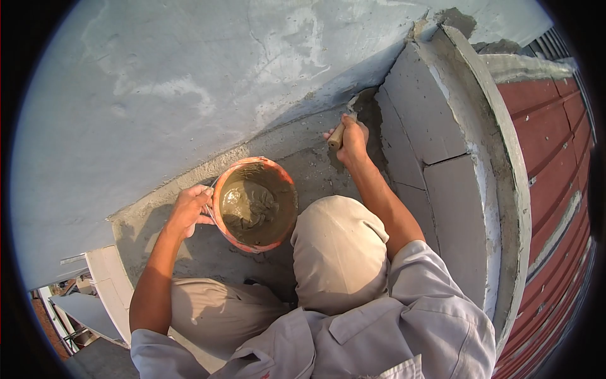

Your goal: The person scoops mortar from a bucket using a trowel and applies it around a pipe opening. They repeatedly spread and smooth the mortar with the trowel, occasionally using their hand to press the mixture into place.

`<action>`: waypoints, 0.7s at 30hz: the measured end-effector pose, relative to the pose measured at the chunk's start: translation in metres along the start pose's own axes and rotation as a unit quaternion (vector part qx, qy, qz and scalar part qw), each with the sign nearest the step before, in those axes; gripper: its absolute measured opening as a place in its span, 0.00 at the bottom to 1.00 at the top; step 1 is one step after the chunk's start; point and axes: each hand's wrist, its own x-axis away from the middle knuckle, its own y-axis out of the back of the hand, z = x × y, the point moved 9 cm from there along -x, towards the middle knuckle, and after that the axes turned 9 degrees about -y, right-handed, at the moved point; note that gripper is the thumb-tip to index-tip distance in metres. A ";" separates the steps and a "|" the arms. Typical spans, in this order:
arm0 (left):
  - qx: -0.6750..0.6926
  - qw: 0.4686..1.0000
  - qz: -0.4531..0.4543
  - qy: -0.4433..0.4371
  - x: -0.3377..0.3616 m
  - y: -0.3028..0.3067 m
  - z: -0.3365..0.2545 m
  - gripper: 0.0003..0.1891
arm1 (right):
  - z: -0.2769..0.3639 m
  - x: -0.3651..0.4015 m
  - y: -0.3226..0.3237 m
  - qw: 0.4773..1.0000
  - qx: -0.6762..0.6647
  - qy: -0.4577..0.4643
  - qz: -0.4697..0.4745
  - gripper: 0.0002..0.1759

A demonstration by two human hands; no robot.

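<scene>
An orange bucket with wet grey mortar inside stands tilted in front of my left knee. My left hand grips its rim and wire handle on the left side. Farther forward, my right hand is wrapped round the wooden handle of a trowel. The trowel's blade points away from me into the corner, where dark wet mortar lies between the floor and the block wall; the blade is mostly hidden.
A pale plastered wall rises ahead and left. On the right stand a low wall of grey blocks and a curved concrete ledge, with a red metal roof beyond. Boards and debris lie at the lower left.
</scene>
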 end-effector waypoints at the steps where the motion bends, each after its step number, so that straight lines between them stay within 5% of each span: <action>1: 0.000 1.000 0.001 -0.003 -0.002 0.000 0.002 0.13 | 0.004 0.005 0.000 1.000 0.005 0.012 0.002 0.20; 12: 0.009 1.000 -0.004 0.002 -0.003 0.002 -0.003 0.14 | 0.019 0.066 0.017 0.991 0.117 0.036 0.047 0.16; 16: 0.006 1.000 -0.004 0.002 0.001 0.006 -0.002 0.14 | 0.043 0.086 0.071 0.931 0.365 0.001 -0.022 0.16; 18: 0.007 1.000 0.005 -0.001 -0.003 0.005 -0.001 0.15 | 0.074 0.104 0.085 0.868 0.489 -0.009 -0.080 0.17; 19: 0.008 1.000 0.010 -0.005 -0.005 0.004 -0.001 0.14 | 0.102 0.105 0.080 0.773 0.621 0.108 -0.073 0.17; 21: 0.008 1.000 0.018 -0.012 -0.009 0.002 -0.004 0.14 | 0.129 0.114 0.056 0.495 0.805 0.324 -0.044 0.18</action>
